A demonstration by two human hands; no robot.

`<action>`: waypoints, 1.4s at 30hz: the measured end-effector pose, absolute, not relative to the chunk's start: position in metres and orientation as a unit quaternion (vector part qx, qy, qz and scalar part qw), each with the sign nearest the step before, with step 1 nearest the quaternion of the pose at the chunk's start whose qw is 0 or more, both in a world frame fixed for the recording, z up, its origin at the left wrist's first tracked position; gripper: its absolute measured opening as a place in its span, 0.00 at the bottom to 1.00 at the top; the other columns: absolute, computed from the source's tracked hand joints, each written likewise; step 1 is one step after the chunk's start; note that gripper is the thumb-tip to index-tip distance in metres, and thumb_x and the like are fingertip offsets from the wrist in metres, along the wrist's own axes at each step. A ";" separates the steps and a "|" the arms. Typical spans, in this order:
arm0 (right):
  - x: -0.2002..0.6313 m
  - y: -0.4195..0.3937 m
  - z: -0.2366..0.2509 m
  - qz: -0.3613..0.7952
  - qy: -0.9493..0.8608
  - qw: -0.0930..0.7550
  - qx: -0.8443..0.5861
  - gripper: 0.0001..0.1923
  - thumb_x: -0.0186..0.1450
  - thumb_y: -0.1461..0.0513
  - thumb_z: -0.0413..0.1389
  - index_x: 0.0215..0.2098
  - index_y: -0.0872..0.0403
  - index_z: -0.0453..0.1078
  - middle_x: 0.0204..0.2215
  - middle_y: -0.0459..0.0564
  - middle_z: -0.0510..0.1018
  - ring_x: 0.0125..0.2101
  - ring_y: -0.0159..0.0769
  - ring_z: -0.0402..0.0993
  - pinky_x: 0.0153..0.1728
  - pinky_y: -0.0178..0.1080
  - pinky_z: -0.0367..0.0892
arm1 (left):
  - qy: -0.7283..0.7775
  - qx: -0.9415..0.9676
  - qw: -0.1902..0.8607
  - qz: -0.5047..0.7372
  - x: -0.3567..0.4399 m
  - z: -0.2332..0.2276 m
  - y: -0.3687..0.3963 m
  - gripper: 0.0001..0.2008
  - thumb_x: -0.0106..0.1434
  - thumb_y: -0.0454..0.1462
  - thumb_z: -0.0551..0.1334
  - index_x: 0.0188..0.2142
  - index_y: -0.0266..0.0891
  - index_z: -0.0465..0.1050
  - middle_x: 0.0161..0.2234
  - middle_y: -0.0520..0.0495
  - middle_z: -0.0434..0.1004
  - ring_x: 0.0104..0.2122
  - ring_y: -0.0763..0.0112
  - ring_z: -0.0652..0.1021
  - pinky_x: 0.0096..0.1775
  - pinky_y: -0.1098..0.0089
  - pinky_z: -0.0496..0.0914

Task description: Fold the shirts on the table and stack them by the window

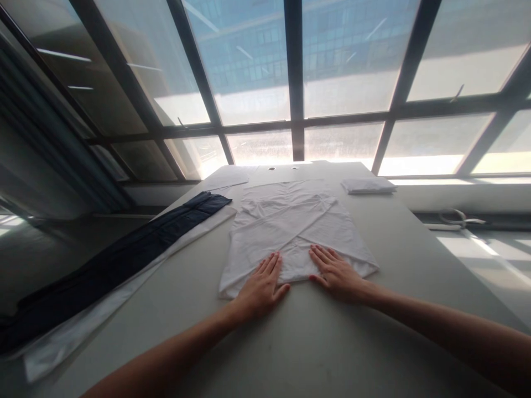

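A white T-shirt point(290, 221) lies flat on the grey table point(315, 342), its sleeves folded in across the middle. My left hand point(261, 287) rests palm down on the shirt's near hem, fingers spread. My right hand point(336, 271) lies flat on the hem a little to the right, fingers apart as well. Neither hand grips the cloth.
A dark navy garment point(124, 260) lies stretched along the table's left edge over a white cloth point(70, 337). A folded white piece point(367, 186) sits at the far right, and another white sheet point(226, 178) at the far left. Large windows stand behind the table.
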State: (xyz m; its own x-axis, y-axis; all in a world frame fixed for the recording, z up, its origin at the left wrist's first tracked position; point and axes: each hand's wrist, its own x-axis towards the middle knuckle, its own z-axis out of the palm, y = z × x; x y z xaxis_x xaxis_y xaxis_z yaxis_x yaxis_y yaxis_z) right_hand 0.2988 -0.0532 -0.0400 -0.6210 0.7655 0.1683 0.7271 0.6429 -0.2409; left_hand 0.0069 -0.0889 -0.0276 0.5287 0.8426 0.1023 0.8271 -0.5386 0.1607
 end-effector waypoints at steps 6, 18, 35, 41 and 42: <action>0.318 -0.053 -0.042 0.059 -0.898 0.125 -0.419 0.41 0.75 0.41 0.40 0.75 0.60 0.50 0.73 0.59 0.49 0.73 0.47 0.45 0.70 0.51 0.49 | 0.504 0.860 0.030 0.078 -0.010 -0.030 -0.107 0.40 0.74 0.57 0.49 0.72 0.28 0.51 0.73 0.29 0.48 0.72 0.52 0.52 0.70 0.53 0.52; 0.284 -0.071 -0.019 0.009 -0.909 0.215 -0.357 0.24 0.75 0.58 0.48 0.65 0.60 0.67 0.67 0.65 0.66 0.67 0.52 0.60 0.65 0.55 0.60 | 0.528 0.833 0.002 0.165 -0.041 0.014 -0.073 0.15 0.71 0.37 0.62 0.56 0.41 0.75 0.51 0.43 0.79 0.52 0.59 0.78 0.54 0.61 0.73; 0.185 -0.075 -0.015 0.059 -0.935 0.205 -0.284 0.27 0.75 0.53 0.52 0.65 0.61 0.65 0.63 0.62 0.71 0.64 0.51 0.63 0.64 0.51 0.60 | 0.569 0.801 -0.001 0.187 -0.031 0.006 -0.060 0.07 0.68 0.30 0.61 0.34 0.39 0.76 0.35 0.47 0.77 0.36 0.67 0.77 0.39 0.71 0.71; 0.185 -0.073 -0.014 0.096 -0.916 0.243 -0.305 0.23 0.77 0.58 0.46 0.65 0.58 0.67 0.63 0.58 0.72 0.64 0.42 0.66 0.65 0.45 0.59 | 0.466 0.869 0.032 0.166 -0.027 -0.007 -0.063 0.19 0.75 0.36 0.52 0.61 0.37 0.70 0.61 0.38 0.73 0.61 0.59 0.71 0.63 0.59 0.64; 0.188 -0.072 -0.016 0.093 -0.909 0.243 -0.325 0.24 0.77 0.59 0.45 0.66 0.59 0.66 0.64 0.59 0.71 0.65 0.42 0.65 0.66 0.46 0.58 | 0.455 0.877 0.043 0.146 -0.027 -0.010 -0.063 0.22 0.76 0.38 0.50 0.66 0.36 0.65 0.66 0.37 0.67 0.66 0.58 0.67 0.65 0.56 0.61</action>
State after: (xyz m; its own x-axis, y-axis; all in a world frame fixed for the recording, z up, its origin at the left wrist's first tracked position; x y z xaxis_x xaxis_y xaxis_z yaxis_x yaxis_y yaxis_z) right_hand 0.1876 -0.0723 -0.0155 -0.6710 0.6358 0.3815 0.5454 0.7718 -0.3270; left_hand -0.0269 -0.0633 -0.0101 0.5433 0.8112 0.2163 0.7860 -0.5820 0.2086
